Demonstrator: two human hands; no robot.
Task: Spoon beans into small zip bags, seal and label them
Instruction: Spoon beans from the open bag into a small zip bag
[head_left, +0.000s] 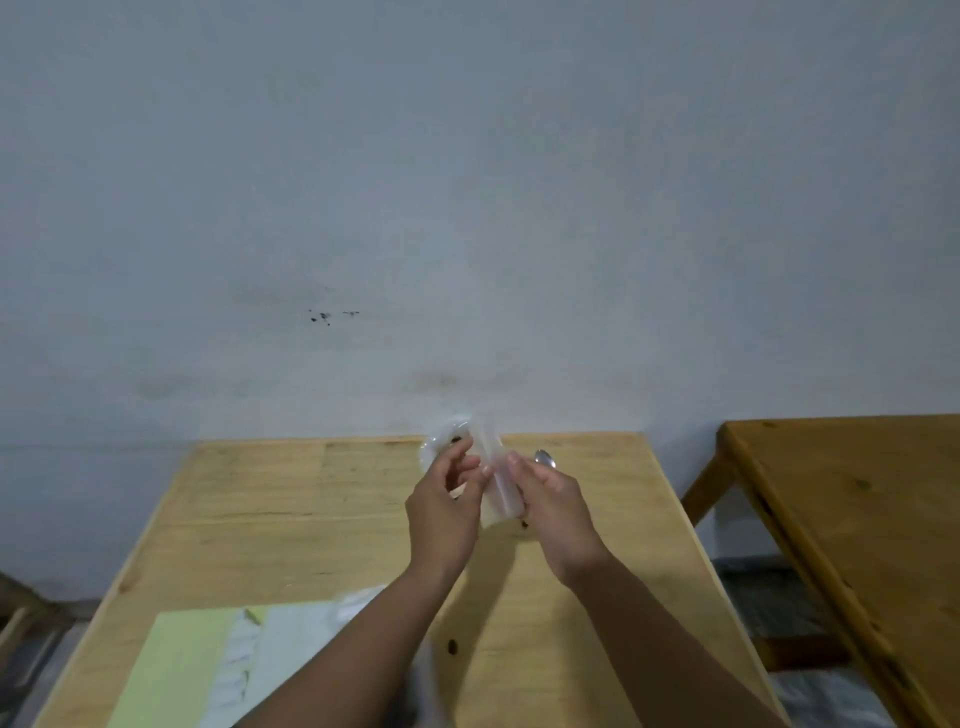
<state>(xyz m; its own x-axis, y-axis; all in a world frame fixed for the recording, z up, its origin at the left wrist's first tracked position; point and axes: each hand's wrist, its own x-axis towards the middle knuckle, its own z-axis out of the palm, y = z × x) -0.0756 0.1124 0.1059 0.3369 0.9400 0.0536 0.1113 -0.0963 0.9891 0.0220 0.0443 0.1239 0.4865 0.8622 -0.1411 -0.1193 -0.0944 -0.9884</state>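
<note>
Both hands are up over the far end of the tabletop, working a small clear zip bag between them. Left hand has its grip pinching one side of the bag, right hand pinches the other edge along the strip. Spoon sits just behind the right hand. A stray bean lies nearer on the wood. Looks like opening or sealing the mouth, can't tell which. My tip: keep the bag upright, slide fingertips along the strip end to end, and don't squeeze the belly or beans pop out.
</note>
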